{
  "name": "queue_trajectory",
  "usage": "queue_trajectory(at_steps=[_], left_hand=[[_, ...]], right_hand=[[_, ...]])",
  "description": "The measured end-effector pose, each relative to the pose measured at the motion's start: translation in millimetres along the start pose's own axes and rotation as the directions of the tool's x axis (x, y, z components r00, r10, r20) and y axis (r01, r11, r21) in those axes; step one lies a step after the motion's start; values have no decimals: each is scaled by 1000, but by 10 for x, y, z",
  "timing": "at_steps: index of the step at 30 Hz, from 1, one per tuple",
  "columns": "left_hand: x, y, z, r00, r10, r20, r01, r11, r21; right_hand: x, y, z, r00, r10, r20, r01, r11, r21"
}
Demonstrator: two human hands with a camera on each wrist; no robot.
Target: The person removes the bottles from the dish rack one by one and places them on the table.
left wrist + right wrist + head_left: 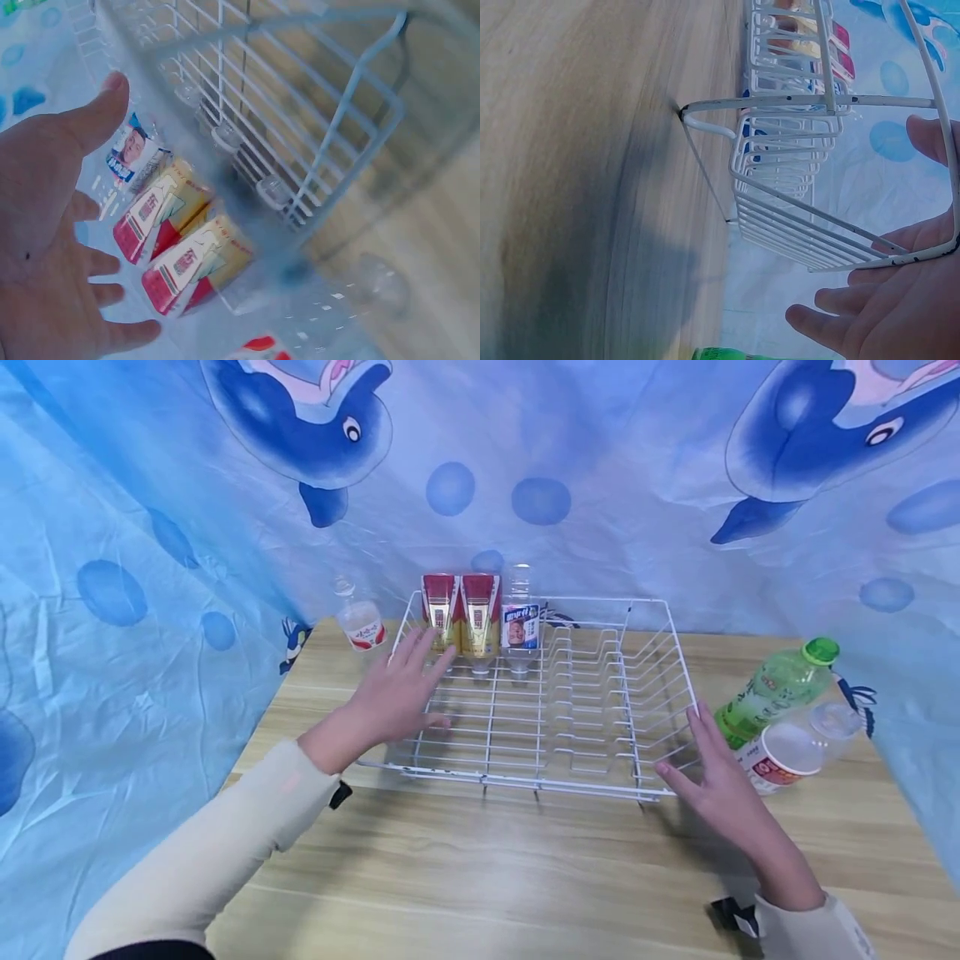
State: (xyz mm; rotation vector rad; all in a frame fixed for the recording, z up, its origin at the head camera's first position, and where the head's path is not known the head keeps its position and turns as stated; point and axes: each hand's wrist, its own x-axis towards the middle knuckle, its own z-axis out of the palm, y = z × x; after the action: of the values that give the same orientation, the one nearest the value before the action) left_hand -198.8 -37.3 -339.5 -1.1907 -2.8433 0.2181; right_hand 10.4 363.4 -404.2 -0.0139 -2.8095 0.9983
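A white wire dish rack (525,781) stands on the wooden table. Along its back left, two red-and-gold labelled bottles (480,610) stand in a row beside a clear bottle (522,627) with a blue-and-white label; their narrow necks point down. My left hand (397,693) is over the rack's left side with fingers spread, overlapping the nearest red-and-gold bottle in the head view and holding nothing. My right hand (720,785) lies at the rack's front right corner, fingers extended along the outside of the side rim (922,251) and thumb near the front.
To the left of the rack stands a clear bottle (363,622) with a red-and-white label. On the right, a green bottle (783,685) and a clear bottle with a white label (787,752) lean beside my right hand. A blue dolphin-print sheet (600,460) hangs behind the table.
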Motion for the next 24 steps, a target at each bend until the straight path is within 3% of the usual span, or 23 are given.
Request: queue_trajectory(at_steps=[3, 7, 13, 15, 19, 24], left_hand=[[189, -6, -88, 997, 61, -53, -54, 991, 118], [417, -53, -174, 979, 166, -118, -132, 957, 258], [782, -108, -310, 906, 363, -219, -231, 856, 462], [904, -96, -372, 896, 398, -196, -249, 817, 521], [1131, -28, -497, 897, 431, -95, -289, 735, 613], [1403, 54, -576, 885, 465, -7, -329, 637, 697]], right_hand=[[-3, -6, -3, 1000, 0, -1, 0, 1000, 3], [-18, -17, -3, 1000, 5, 4, -5, 1000, 9], [-30, -26, -5, 1000, 6, -10, -6, 1000, 13], [-29, -22, -1, 1000, 5, -14, -5, 1000, 14], [-35, -18, 9, 1000, 5, -22, -4, 1000, 16], [-58, -43, 27, 999, 1, -32, 0, 1000, 20]])
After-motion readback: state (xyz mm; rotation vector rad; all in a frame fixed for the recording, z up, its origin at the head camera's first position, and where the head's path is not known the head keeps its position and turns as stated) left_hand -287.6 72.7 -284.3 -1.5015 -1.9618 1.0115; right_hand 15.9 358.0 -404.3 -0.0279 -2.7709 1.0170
